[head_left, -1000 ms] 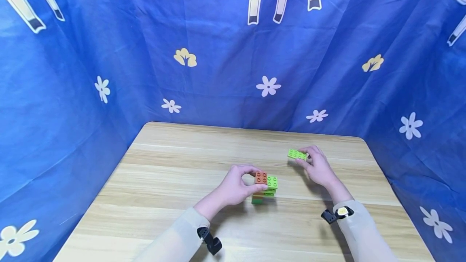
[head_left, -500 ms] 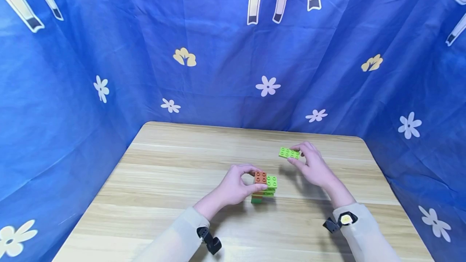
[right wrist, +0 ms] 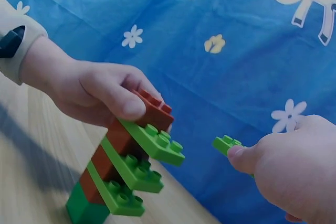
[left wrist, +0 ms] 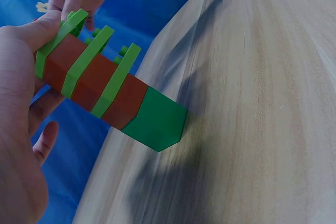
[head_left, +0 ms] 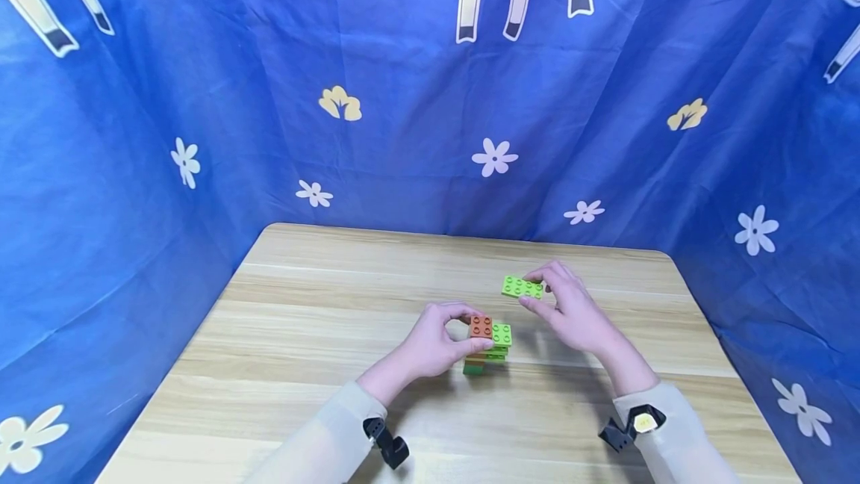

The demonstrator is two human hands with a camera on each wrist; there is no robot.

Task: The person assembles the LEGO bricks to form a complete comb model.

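Note:
A toy-brick tower stands on the table, with a dark green brick at its foot. Above that, reddish-brown bricks alternate with thin light green plates, which jut out to one side. My left hand grips the tower near its top, thumb and fingers on either side of the uppermost brown brick. To the right and farther back, my right hand pinches a loose light green plate by one end, studs up. This plate is in the air, apart from the tower.
The wooden table extends around both hands, its far edge meeting a blue patterned curtain that also hangs at both sides. Each wrist wears a black camera strap, such as the one on the left sleeve.
My right hand has moved left with the light green plate, bringing it closer to the tower. The left hand and the tower have stayed in place.

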